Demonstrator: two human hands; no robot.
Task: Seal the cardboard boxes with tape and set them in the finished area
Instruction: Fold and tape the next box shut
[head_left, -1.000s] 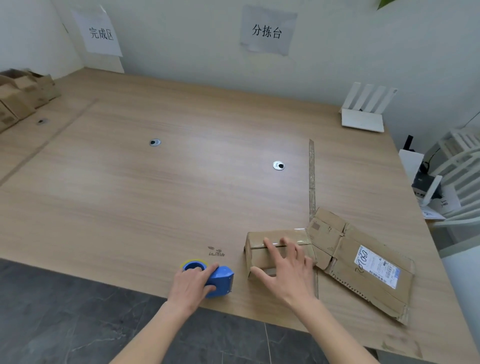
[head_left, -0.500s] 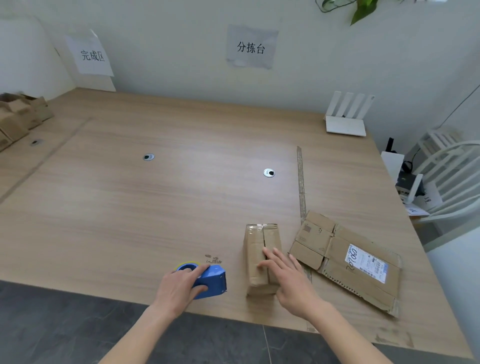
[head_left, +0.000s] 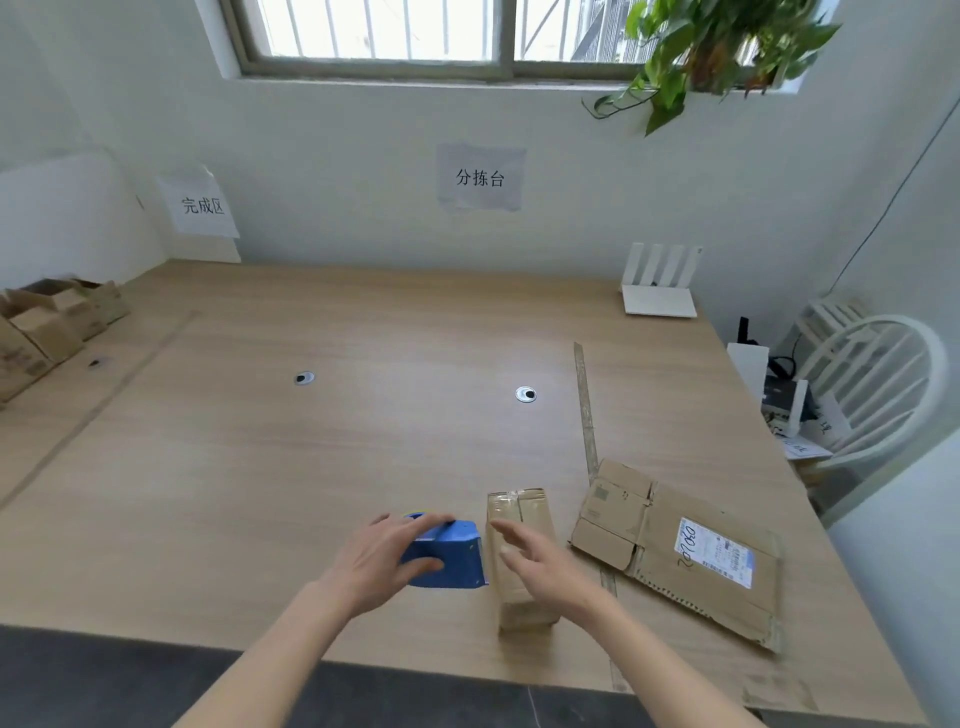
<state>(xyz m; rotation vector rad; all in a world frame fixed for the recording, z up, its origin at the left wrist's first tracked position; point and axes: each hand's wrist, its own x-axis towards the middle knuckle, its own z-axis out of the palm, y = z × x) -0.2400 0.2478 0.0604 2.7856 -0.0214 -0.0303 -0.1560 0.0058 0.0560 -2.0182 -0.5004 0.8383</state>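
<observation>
Small cardboard box (head_left: 519, 558) stood near front edge of wooden table (head_left: 260, 467), long axis pointing away, seam on top. Right hand (head_left: 540, 566) over box, fingers straight and slightly spread; contact uncertain. Left hand (head_left: 387, 558) gripped blue tape dispenser (head_left: 449, 556) just left of box, fingers curled over top. Flattened carton (head_left: 675, 551) lay right. Finished boxes (head_left: 47, 327) sat far left.

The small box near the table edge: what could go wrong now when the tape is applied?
The small box stands close to the table front edge, so a pull of the tape dispenser may push it off. The right hand rests on it with straight fingers, so it may slide. The flattened carton lies close on the right and may hinder turning.
</observation>
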